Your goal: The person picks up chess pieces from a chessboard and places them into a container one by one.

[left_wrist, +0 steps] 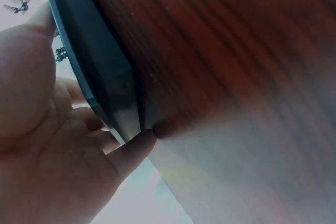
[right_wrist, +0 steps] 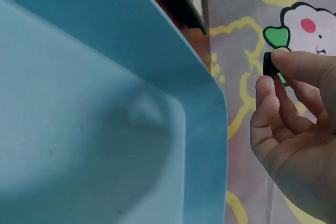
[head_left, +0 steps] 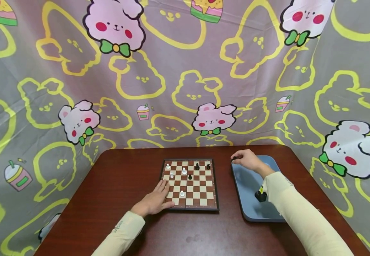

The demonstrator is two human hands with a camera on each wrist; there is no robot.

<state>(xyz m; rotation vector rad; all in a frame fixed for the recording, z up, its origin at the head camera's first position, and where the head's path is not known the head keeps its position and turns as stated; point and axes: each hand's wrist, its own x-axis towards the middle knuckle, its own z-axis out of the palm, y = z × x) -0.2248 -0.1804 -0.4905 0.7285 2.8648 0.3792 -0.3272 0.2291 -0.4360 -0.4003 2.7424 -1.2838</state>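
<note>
As the left hand [head_left: 154,201] rests outstretched on the left of the board [head_left: 200,189], likely steadying it, the right hand [head_left: 249,161] pinches a black piece [right_wrist: 269,64]. Both are right of the board.

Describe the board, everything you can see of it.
The board is checkered in brown and cream, with a dark, smooth frame that looks like plastic. A thin seam runs down its middle, from the far edge to the near one. It lies flat on the table, opened out. Four white pieces and three black pieces show on it, mostly toward the far side. The person's left hand rests at its near left corner, touching it.
</note>
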